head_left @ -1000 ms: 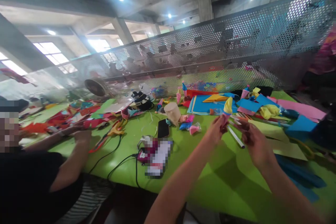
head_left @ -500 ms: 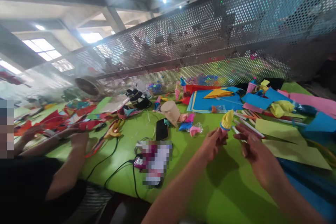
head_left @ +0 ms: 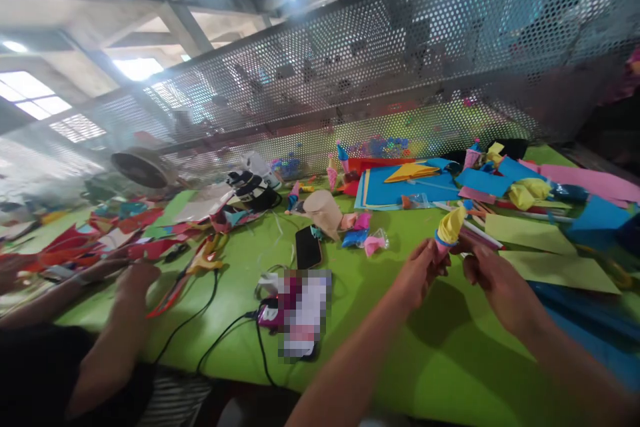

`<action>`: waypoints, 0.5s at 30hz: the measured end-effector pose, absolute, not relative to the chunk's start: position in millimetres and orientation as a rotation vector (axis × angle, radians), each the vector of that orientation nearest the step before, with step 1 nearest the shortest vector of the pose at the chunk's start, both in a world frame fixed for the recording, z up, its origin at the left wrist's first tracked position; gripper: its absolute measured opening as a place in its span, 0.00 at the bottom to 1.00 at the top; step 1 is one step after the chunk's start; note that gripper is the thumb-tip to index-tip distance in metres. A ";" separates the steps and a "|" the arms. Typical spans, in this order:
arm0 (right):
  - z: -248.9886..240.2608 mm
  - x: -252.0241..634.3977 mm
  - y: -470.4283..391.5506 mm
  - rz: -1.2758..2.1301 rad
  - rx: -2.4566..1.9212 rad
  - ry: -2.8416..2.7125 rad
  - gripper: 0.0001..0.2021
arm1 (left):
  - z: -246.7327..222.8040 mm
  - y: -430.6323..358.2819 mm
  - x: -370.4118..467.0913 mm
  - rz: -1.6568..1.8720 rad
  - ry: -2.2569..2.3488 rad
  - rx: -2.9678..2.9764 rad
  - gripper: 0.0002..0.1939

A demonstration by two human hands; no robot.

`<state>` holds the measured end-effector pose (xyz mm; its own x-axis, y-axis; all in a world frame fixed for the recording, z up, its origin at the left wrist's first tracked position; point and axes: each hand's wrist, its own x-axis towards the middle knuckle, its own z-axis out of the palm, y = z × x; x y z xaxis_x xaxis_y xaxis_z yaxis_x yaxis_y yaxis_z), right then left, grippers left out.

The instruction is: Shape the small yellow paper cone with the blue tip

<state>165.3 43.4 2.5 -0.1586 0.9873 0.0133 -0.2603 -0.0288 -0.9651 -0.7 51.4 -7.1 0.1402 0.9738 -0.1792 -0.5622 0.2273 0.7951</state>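
Observation:
My left hand (head_left: 423,272) is closed round the pink lower part of a toy ice cream cone (head_left: 450,228), which leans to the right. It has a yellow swirl and a blue ring beneath it. A small blue ball (head_left: 468,204) shows at the tip of the swirl; whether it is attached I cannot tell. Close by on the right, my right hand (head_left: 493,280) has its fingers bent and drawn together beside the cone. A pale sliver shows between those fingers, too small to name. Yellow paper sheets (head_left: 530,235) lie beyond the right hand.
A phone (head_left: 308,248), a beige cup-like object (head_left: 323,210) and small coloured packets (head_left: 355,238) lie left of my hands. Blue paper (head_left: 377,190) is stacked behind. More toy cones (head_left: 343,157) stand near the perforated screen (head_left: 320,90). Another person's arm (head_left: 117,310) rests at left.
Both hands appear slightly further right in the view, which has also shifted. The right fingers have come in closer to the cone. A blue ball now shows at the swirl's tip.

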 end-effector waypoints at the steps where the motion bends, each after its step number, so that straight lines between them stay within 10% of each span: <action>1: 5.2 164.8 43.0 1.438 -0.935 -1.130 0.23 | -7.7 51.3 -0.2 1.227 0.789 0.643 0.32; 15: 6.0 170.2 47.9 1.495 -1.006 -1.135 0.24 | -10.5 52.9 3.1 1.200 0.746 0.678 0.35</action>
